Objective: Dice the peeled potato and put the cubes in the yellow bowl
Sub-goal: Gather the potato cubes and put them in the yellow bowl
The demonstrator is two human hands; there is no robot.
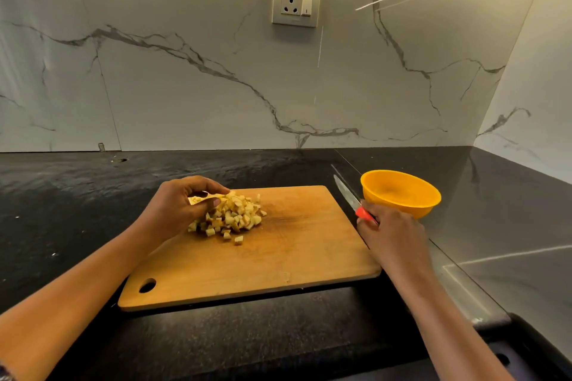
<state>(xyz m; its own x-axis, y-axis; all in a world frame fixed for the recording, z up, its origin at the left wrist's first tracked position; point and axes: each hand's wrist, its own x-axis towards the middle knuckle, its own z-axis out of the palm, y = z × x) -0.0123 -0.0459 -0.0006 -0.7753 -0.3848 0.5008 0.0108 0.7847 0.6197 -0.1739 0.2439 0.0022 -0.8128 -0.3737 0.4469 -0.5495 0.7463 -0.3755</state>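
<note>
Pale potato cubes (232,217) lie against the left hand (181,206).

knife (348,193) between board (309,257) and yellow bowl (402,193), bowl mouth open

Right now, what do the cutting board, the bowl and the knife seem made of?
Cutting board: wood, matt, with visible grain and darkened cut marks. Yellow bowl: likely plastic, smooth, uniform colour, soft sheen. Knife: grey, shiny blade, so metal; red handle probably plastic, mostly hidden in the right hand.
</note>
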